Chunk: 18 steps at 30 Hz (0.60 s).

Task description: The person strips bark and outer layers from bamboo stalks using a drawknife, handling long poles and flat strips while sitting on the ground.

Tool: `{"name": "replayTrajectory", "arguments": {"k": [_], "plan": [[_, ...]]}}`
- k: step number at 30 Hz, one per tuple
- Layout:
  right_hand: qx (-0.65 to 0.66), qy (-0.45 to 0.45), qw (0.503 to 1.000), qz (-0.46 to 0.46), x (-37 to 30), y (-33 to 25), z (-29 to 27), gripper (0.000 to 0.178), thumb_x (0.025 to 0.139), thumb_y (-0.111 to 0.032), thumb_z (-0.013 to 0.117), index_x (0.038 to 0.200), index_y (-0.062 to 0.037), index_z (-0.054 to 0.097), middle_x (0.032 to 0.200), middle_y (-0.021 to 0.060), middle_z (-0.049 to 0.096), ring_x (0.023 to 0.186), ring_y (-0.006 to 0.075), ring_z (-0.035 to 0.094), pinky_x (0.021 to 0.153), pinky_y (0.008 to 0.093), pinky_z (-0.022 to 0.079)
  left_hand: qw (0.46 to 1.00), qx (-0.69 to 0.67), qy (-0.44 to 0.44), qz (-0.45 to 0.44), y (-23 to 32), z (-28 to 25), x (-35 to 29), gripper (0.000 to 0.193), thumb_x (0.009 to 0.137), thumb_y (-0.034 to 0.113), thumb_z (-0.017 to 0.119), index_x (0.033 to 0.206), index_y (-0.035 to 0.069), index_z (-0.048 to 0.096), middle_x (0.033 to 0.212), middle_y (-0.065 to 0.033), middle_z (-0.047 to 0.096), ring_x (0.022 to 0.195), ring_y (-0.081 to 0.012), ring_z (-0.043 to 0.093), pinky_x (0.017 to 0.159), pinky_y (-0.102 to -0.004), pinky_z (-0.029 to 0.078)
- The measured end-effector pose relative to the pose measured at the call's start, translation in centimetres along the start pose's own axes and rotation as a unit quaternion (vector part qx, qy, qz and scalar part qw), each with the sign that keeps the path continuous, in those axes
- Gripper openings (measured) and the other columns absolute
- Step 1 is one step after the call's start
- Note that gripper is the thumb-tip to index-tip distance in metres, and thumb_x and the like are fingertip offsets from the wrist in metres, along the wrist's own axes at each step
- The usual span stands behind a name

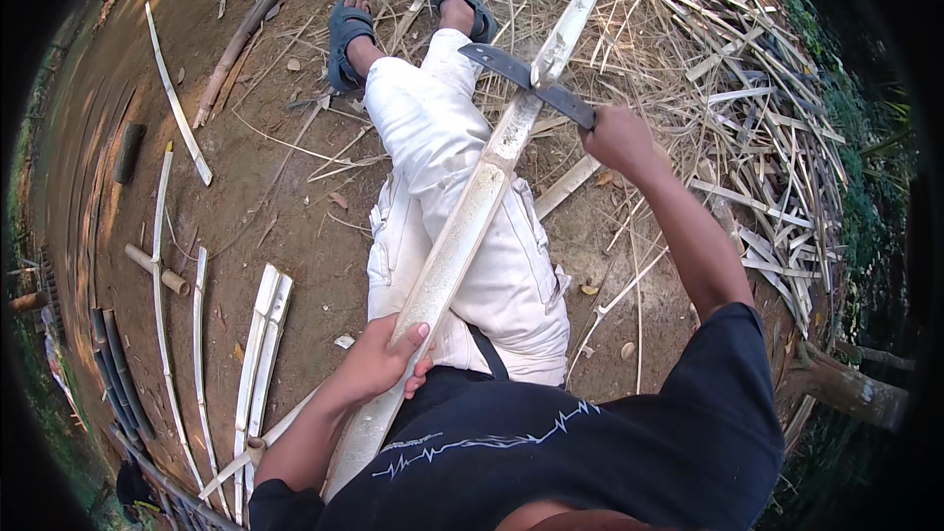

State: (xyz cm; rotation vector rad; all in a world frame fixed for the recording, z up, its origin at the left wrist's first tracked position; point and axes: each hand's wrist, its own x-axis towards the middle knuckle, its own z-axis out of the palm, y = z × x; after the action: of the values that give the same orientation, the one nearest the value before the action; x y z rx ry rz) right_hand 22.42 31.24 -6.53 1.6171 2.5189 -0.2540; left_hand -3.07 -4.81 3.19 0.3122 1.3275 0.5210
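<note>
- While the left hand (pixel 382 362) steadies the long bamboo strip (pixel 462 226) at lower centre, its grip is closed on it, thumb on top and fingers curled round the edge.
- Right of upper centre, the right hand (pixel 618 143) has its grip wrapped round the handle of the knife (pixel 506 67); the curved blade crosses the strip, how deep I cannot tell.
- The step looks like paring or splitting: a shallow angle and short, even strokes along the grain should serve, easing off at each node.
- Since the blade tip shows near the white trousers (pixel 423 118), strokes are best aimed clear of the shins, left fingers well away from the edge.
- Counted: one knife, one held strip, two sandals (pixel 346 34) at upper centre.
- Lower left: two broad split pieces (pixel 254 344) side by side, two thin strips (pixel 159 320).
- Upper left: one loose slat (pixel 175 98).
- Right: a heap of slivers (pixel 777 167), too tangled to count.
</note>
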Motion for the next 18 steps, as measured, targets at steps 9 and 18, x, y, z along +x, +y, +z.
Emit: {"name": "replayTrajectory", "arguments": {"k": [9, 18], "plan": [[-0.007, 0.016, 1.000, 0.010, 2.3, 1.6, -0.4, 0.026, 0.079, -0.026, 0.068, 0.087, -0.0016, 0.073, 0.090, 0.0210, 0.073, 0.082, 0.0383, 0.072, 0.077, 0.0464, 0.059, 0.999, -0.032, -0.021, -0.025, -1.7, 0.1, -1.4, 0.040, 0.105, 0.038, 0.052, 0.101, -0.001, 0.055, 0.066, -0.0051, 0.055, 0.052, -0.0124, 0.052, 0.047, -0.0283, 0.045], [0.005, 0.013, 0.998, 0.060, 3.9, 2.5, 1.2, 0.027, 0.077, -0.027, 0.073, 0.087, -0.0023, 0.072, 0.086, 0.0174, 0.073, 0.081, 0.0345, 0.073, 0.077, 0.0452, 0.059, 0.996, -0.060, -0.018, -0.060, -4.4, -1.4, -4.1, 0.037, 0.107, 0.033, 0.050, 0.100, -0.003, 0.055, 0.066, -0.0052, 0.055, 0.052, -0.0122, 0.052, 0.049, -0.0283, 0.045]]}}
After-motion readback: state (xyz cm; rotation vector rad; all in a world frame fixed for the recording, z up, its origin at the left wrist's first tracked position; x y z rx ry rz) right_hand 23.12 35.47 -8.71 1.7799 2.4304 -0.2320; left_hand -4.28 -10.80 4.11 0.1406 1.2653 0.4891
